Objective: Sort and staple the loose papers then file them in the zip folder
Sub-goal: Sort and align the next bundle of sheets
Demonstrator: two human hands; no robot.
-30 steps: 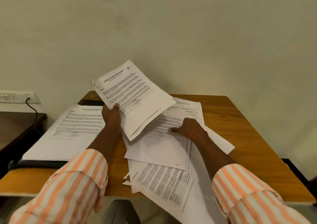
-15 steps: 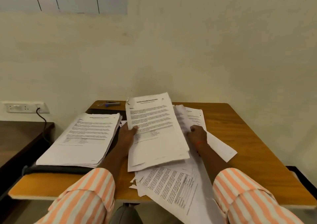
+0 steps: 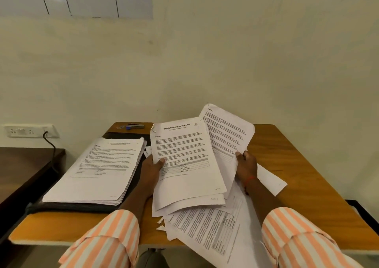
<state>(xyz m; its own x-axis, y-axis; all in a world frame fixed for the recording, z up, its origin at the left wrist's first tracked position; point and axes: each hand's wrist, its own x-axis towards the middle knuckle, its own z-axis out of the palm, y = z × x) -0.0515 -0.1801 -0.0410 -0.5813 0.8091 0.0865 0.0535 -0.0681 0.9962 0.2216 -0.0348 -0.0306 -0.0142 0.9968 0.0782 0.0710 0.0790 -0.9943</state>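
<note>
The left grip (image 3: 151, 169) is clenched on a packet (image 3: 184, 161) of white printed sheets, with the thumb on the top page. That page carries the bold heading "Sample Internship Documentation". The packet's upper left corner is ragged, and its lower edges fan out unevenly. The right grip (image 3: 246, 165) pinches a second sheet (image 3: 227, 132) by its lower edge — thin paper, slightly bowed, tilted up and to the right behind the packet. A red thread (image 3: 250, 179) circles the right wrist. Both sleeves (image 3: 106, 241) are soft cloth striped orange and white.

Below the held pages, loose papers (image 3: 215, 230) lie crosswise and overhang the near edge of the surface, with small torn scraps (image 3: 161, 224) just beside them. To the left, a thick squared stack (image 3: 98, 169) of printed pages rests on the zip folder (image 3: 71, 207), a flat dark case with a rounded edge. A small dark stapler (image 3: 135, 126) with a blue end sits at the far edge.

The surface (image 3: 307, 175) is smooth orange-brown wood with rounded corners, standing against a plain cream wall (image 3: 205, 62). A white socket plate (image 3: 28, 131) is set in that wall at the left, and a black cable (image 3: 51, 144) drops from it — beside a darker wooden table (image 3: 24, 165).
</note>
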